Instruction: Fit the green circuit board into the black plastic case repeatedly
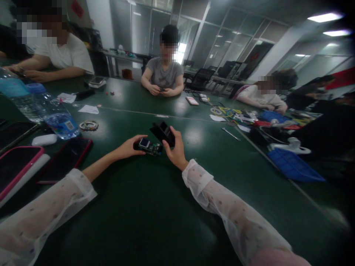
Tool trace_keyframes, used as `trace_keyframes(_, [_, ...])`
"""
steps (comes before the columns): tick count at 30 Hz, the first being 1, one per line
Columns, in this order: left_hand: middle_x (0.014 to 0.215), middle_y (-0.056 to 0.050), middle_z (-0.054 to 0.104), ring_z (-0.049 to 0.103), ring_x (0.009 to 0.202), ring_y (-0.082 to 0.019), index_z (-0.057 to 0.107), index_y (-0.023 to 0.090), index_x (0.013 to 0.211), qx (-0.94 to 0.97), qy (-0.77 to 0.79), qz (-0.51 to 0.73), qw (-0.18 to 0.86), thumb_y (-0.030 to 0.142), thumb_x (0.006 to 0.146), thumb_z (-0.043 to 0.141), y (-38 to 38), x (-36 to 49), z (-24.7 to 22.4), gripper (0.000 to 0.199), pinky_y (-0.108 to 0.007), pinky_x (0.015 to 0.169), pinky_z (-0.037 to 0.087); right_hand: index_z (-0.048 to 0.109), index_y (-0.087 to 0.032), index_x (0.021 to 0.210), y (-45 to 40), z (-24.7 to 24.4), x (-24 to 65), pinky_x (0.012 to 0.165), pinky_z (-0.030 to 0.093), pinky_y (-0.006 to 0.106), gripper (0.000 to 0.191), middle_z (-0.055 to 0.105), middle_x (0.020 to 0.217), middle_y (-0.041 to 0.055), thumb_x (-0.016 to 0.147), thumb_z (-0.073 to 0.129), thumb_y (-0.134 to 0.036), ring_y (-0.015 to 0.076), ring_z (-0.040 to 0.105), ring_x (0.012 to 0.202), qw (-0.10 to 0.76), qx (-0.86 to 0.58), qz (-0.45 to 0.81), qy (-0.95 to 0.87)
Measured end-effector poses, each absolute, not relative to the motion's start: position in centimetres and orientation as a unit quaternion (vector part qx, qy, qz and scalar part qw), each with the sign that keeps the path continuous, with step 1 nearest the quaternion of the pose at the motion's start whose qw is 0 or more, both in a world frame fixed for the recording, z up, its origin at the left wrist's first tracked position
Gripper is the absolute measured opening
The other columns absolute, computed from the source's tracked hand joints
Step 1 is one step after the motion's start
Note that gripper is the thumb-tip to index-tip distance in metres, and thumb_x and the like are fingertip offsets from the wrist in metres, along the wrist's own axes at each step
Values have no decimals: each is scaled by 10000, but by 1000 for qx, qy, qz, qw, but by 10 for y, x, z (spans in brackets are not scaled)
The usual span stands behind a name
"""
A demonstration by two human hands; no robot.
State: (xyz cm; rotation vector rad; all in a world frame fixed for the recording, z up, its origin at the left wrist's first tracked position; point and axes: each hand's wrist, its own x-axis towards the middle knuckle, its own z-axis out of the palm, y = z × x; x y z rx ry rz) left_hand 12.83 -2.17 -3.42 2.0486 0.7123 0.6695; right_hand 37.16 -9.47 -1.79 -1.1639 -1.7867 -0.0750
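My left hand (133,147) grips a small green circuit board (153,147) with a little square screen (144,143) on it. The board's free end points to the right, with small parts along it. Held in my right hand (176,148) is a black plastic housing (163,132), tilted, with a square opening in its face. Thumb and fingers are closed on the housing's right side. Housing and board are close together above the green table, the housing slightly higher and to the right. Whether the two touch, I cannot tell.
Water bottles (62,120), phones (66,159) and a white earphone case (44,140) lie left. A cable coil (88,125) sits beyond them. Right are a metal tool (231,134), cables and a blue tray (294,166). Several people sit around the table (133,218).
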Motion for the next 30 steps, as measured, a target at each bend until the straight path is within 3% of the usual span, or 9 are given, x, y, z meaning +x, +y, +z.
trace_keyframes(5, [1373, -86, 485, 476, 1254, -261, 363, 266, 1382, 824, 289, 254, 415, 327, 727, 708, -21, 127, -32, 743, -451, 1054, 349, 288, -207, 1409, -66, -30, 411, 990, 422, 511, 568, 478, 1232, 143, 901, 478, -376, 277, 462, 1173, 441, -527, -115, -717])
trace_keyframes(12, [1400, -86, 455, 462, 1263, -254, 344, 262, 1390, 830, 303, 258, 391, 371, 765, 674, -22, 126, -34, 715, -446, 1052, 349, 355, -144, 1361, -52, -43, 429, 955, 439, 501, 525, 498, 1177, 162, 906, 455, -388, 283, 494, 1112, 431, -603, -96, -665])
trace_keyframes(20, [1345, -119, 482, 364, 1285, -327, 412, 207, 1355, 881, 347, 247, 208, 563, 772, 609, -23, 130, -41, 711, -518, 1037, 335, 349, -143, 1369, -57, -40, 421, 964, 423, 540, 521, 480, 1193, 177, 913, 437, -379, 315, 475, 1139, 381, -594, -58, -706])
trace_keyframes(25, [1418, -158, 410, 259, 1359, -337, 348, 150, 1392, 886, 387, 208, 147, 635, 828, 478, -29, 134, -45, 755, -527, 1086, 245, 385, -154, 1345, -59, -40, 419, 954, 442, 532, 485, 508, 1166, 162, 907, 454, -352, 311, 502, 1111, 321, -577, -43, -750])
trace_keyframes(30, [1494, -160, 319, 189, 1407, -305, 286, 120, 1435, 898, 389, 171, 115, 626, 891, 340, -34, 136, -45, 746, -491, 1135, 139, 398, -144, 1326, -59, -41, 418, 960, 448, 512, 471, 514, 1172, 158, 902, 468, -338, 299, 512, 1114, 313, -579, -31, -752])
